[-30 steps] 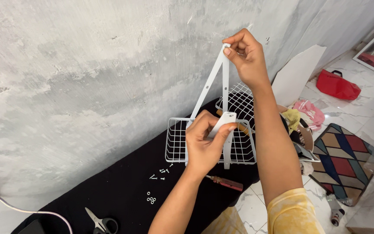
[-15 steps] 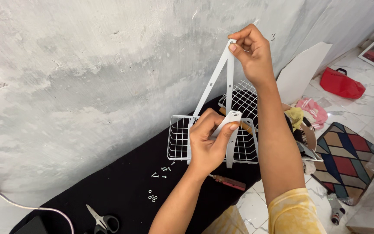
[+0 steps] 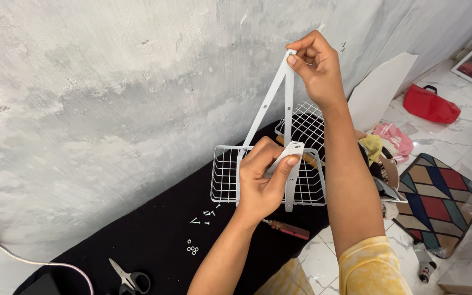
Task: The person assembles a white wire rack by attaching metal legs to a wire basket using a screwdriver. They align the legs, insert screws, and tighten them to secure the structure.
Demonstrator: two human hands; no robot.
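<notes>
Basket [image 3: 228, 177] of white wire sits on a black mat [image 3: 137, 240] against the wall, two white struts [image 3: 279, 104] rising from it to meet at 12 o'clock. Right hand [image 3: 315, 68] pinches their joined tips; left hand [image 3: 263, 180] grips a third strut [image 3: 292, 175] at the rim. Assembly looks mid-frame: next, seemingly, a screw [image 3: 195, 221] from the scatter at 7 o'clock.

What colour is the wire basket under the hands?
White, seen clearest in the head view: wire basket on the black mat.

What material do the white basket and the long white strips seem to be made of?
White basket: likely painted metal wire, shown by its thin welded grid. White strips: probably flat coated metal, rigid, matte, with rounded ends. Both hands grip them: left hand, right hand.
</notes>
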